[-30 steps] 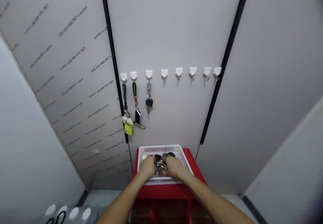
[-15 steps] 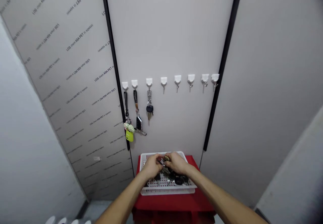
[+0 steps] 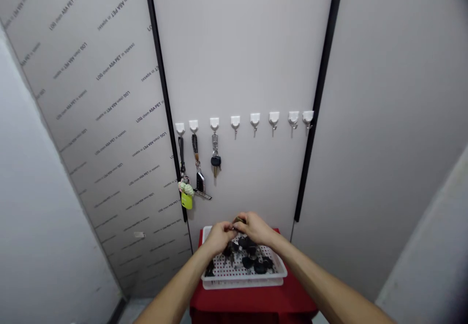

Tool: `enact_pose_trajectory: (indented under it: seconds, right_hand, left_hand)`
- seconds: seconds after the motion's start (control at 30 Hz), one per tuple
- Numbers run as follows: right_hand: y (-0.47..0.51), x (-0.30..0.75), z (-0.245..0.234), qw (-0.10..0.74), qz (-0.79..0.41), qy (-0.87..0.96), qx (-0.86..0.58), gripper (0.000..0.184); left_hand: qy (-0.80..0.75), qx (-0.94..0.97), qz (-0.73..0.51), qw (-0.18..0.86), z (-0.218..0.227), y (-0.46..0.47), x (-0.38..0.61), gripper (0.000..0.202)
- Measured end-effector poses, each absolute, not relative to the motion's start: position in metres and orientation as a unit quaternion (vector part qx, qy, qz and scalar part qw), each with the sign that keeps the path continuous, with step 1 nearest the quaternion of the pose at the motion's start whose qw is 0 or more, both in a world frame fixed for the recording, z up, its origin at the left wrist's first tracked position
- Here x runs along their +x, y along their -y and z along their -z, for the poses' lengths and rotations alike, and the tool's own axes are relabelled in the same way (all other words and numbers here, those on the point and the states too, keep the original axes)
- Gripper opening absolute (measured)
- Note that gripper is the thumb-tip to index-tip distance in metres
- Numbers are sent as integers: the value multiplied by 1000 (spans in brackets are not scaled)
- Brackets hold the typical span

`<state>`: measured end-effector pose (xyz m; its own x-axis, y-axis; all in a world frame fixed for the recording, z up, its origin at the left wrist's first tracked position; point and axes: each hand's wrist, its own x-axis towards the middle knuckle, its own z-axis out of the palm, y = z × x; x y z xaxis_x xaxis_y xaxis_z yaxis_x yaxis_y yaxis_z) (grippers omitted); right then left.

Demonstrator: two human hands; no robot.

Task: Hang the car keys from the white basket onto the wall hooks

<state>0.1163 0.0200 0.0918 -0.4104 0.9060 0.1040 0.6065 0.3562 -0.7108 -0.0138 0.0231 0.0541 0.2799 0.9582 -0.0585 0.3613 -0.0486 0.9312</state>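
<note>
Holding a small brass-toned metal piece [image 3: 239, 220]: right hand [image 3: 254, 228] closes thumb and fingers on it; left hand [image 3: 219, 238] brings its fingertips up against it from the left, whether pinching or only touching cannot be told. Piece lies between the two hands, over the far side of the white plastic basket [image 3: 243, 283]; fingers cover most of it, so its long axis is unreadable. Fourth wall hook from the left [image 3: 235, 121] sits almost straight above it in view, well apart; right hand stands slightly higher, hence judged nearer. Black-headed keys [image 3: 247, 262] lie in the basket, nearer the person than the piece
</note>
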Motion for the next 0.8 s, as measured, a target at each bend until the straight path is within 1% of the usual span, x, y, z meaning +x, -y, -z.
enact_pose_trajectory:
  seconds: [0.17,0.33,0.4,0.5,0.6,0.7,0.8]
  right_hand:
    - [-23,115,-106,315,-333,748,-479,19]
    - [-22,110,-118,393,-464,666,-432,19]
    - [-21,110,-121,417,-491,634,-428,20]
    - [-23,112,-123,440,-497,601,-446,22]
    - [-25,118,-121,436,-491,590,-471,21]
    - [-26,121,-118,430,-465,601,-488,23]
    - [-24,118,-120,436,-443,642,-449,31]
  left_hand:
    - [-500,673,-303,453,-76,-21,-17,12]
    - [-477,660,-310,490,-85,-20,-25,10]
    - [-474,644,-334,499,-88,-22,-29,9]
    - [-474,629,-387,479,-101,-29,-35,13]
    - [-459,643,-413,452,-122,-37,-39,12]
    - [-448,678,-407,418,-146,-40,-38,9]
    - [-435,715,-379,396,-164,-40,-32,8]
